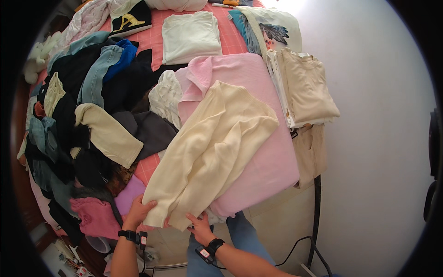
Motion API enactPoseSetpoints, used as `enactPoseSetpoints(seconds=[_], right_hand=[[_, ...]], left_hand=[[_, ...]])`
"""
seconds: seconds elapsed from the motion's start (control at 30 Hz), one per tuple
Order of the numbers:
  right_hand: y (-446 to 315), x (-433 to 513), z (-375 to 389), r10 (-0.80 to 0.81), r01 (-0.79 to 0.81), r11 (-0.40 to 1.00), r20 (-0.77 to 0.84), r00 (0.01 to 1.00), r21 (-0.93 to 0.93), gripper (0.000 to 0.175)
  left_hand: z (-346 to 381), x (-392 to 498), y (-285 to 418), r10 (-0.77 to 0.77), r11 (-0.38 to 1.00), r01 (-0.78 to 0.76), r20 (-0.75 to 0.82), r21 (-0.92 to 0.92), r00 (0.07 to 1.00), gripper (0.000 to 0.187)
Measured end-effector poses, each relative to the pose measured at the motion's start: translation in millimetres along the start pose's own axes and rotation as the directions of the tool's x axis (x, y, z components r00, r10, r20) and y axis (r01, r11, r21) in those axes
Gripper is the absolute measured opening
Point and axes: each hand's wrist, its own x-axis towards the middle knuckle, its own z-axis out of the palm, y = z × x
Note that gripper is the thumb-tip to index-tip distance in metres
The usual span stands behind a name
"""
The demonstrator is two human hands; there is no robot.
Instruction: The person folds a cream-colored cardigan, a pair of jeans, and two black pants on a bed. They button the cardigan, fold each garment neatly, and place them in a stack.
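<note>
A cream knit garment [214,138] lies slantwise over a pink cloth-covered surface [270,166]. Its ribbed edge is at the upper right, and two long tube-shaped parts run down towards me; whether they are legs or sleeves I cannot tell. My left hand [139,210] pinches the end of the left tube, thumb on top. The end of the other tube is between the thumb and fingers of my right hand [201,226]. Both ends hang near the front edge of the bed. Under the garment's upper left side lies a folded-back pink cloth corner [200,74].
A heap of dark clothes and jeans [93,76] covers the left. Folded white clothing [192,36] lies behind, and a stack of folded beige tops [306,86] stands at the right, beside a white wall [373,121]. A black cable [294,247] runs from my right wrist.
</note>
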Motion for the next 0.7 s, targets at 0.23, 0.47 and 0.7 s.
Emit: enactPoseSetpoints(seconds=[0.23, 0.47, 0.7], right_hand=[[16, 47, -23, -0.008, 0.018, 0.997, 0.143, 0.990, -0.070, 0.053], [31, 0, -67, 0.241, -0.164, 0.960, 0.376, 0.895, -0.226, 0.050], [-72, -93, -104, 0.339, -0.371, 0.928, 0.511, 0.790, -0.042, 0.059]], left_hand=[[13, 9, -12, -0.046, 0.996, 0.051, -0.055, 0.079, 0.997, 0.035], [25, -48, -12, -0.115, 0.981, 0.128, -0.089, 0.148, 0.989, 0.040], [89, -149, 64, 0.100, 0.969, -0.143, -0.213, -0.201, 0.972, 0.049]])
